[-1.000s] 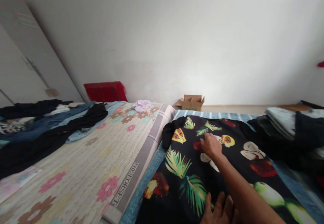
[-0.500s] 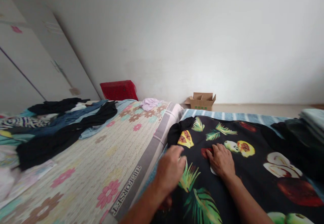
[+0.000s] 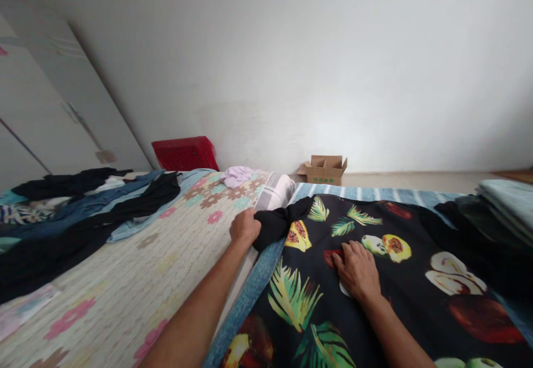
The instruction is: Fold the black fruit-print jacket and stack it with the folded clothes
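A black garment printed with fruit and leaves (image 3: 400, 285) lies spread over a blue striped cover (image 3: 375, 193). My left hand (image 3: 245, 227) is closed on the end of its black sleeve (image 3: 272, 226), which is pulled out to the left over the mattress edge. Flat on the garment's front, near a red fruit print, rests my right hand (image 3: 357, 268), its fingers stretched out and holding nothing.
Jeans and dark clothes (image 3: 104, 212) lie on the flowered mattress (image 3: 166, 279) at left, with a pink cloth (image 3: 237, 176) farther back. A red case (image 3: 185, 154) and a cardboard box (image 3: 325, 171) stand by the wall. Folded clothes (image 3: 508, 204) are stacked at right.
My left hand has moved left and forward and taken hold of the black sleeve, stretching it outward. My right hand stays on the garment. The view has shifted slightly to the right.
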### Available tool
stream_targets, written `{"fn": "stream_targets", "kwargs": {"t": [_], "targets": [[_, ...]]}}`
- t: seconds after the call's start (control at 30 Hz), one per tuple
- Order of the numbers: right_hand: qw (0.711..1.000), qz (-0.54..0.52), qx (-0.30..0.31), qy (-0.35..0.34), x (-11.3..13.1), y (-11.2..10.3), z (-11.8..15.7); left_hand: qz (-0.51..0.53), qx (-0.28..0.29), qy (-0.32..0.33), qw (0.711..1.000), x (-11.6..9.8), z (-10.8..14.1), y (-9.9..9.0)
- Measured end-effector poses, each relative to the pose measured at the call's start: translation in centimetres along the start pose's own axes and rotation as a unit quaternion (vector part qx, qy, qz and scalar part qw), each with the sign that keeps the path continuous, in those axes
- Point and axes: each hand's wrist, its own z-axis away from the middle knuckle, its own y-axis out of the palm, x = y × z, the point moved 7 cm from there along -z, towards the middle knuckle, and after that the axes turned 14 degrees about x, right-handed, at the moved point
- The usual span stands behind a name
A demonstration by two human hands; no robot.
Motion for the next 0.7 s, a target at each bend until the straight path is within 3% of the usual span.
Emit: {"fn": "stream_targets", "kwargs": {"t": [0.1,0.2,0.3,0.47,0.6,0.7], "targets": [[1.0,-0.003,0.0,0.001,0.0,0.0,0.0,-0.032,-0.106,-0.01,0.994,-0.1,-2.2,-5.0],[1.0,-0.007,0.001,0.004,0.0,0.0,-0.1,-0.032,-0.171,-0.045,0.984,1.4,-4.1,-7.4],[1.0,-0.01,0.0,0.008,0.0,0.0,-0.2,-0.014,-0.182,-0.105,0.978,4.1,-5.5,-7.0],[1.0,-0.008,-0.008,0.014,0.1,-0.3,-0.1,0.005,-0.146,-0.193,0.97,8.1,-6.9,-4.7],[1.0,-0.009,-0.007,0.014,0.1,-0.5,-0.1,-0.049,-0.112,-0.196,0.973,7.9,-6.9,-4.1],[1.0,-0.013,-0.009,0.012,0.1,-0.4,-0.1,-0.129,-0.102,-0.135,0.977,5.5,-6.4,-3.8]]}}
